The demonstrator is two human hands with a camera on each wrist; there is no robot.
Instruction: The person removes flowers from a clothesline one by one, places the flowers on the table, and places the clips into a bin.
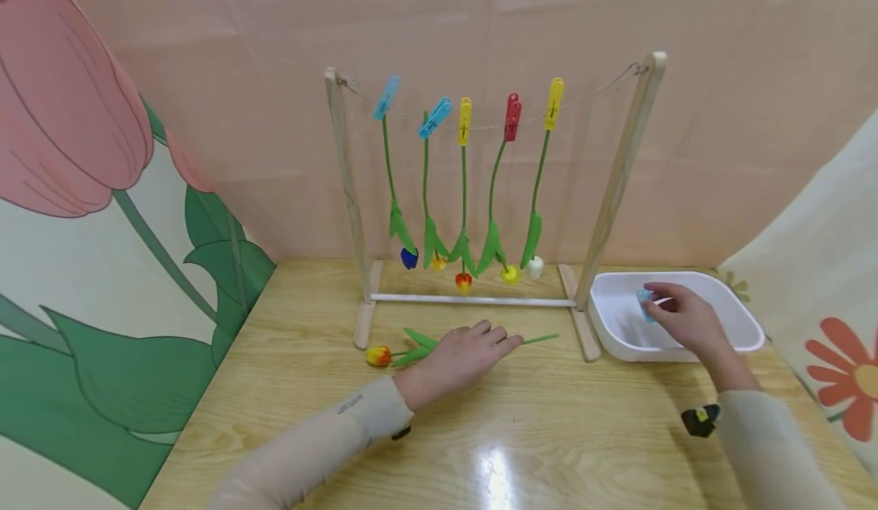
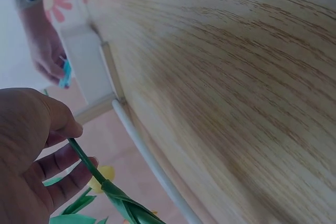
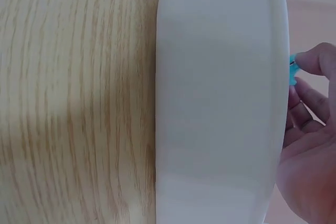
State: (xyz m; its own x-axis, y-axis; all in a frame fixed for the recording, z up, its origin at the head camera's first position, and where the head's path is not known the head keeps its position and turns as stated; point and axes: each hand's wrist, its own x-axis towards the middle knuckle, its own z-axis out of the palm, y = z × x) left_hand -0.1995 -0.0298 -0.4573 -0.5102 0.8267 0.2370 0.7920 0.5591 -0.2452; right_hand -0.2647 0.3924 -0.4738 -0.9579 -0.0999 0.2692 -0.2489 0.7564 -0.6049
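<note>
My left hand point(image 1: 466, 359) pinches the green stem of an artificial tulip point(image 1: 379, 355) with an orange-red and yellow bloom, low over the table in front of the rack. In the left wrist view the stem point(image 2: 86, 159) runs between thumb and fingers, its leaves point(image 2: 128, 204) below them. Over the white basin point(image 1: 613, 342), my right hand point(image 1: 682, 319) holds a light blue clothespin point(image 1: 645, 306) between thumb and fingers. The right wrist view shows that clothespin point(image 3: 293, 69) just past the basin's rim.
A wooden rack point(image 1: 620, 182) carries a sagging string. Several tulips hang from it head down, held by blue, yellow and red clothespins point(image 1: 512, 117). A white rod point(image 1: 473, 300) joins the rack's feet. Printed flower cloths flank the wooden table point(image 1: 549, 449).
</note>
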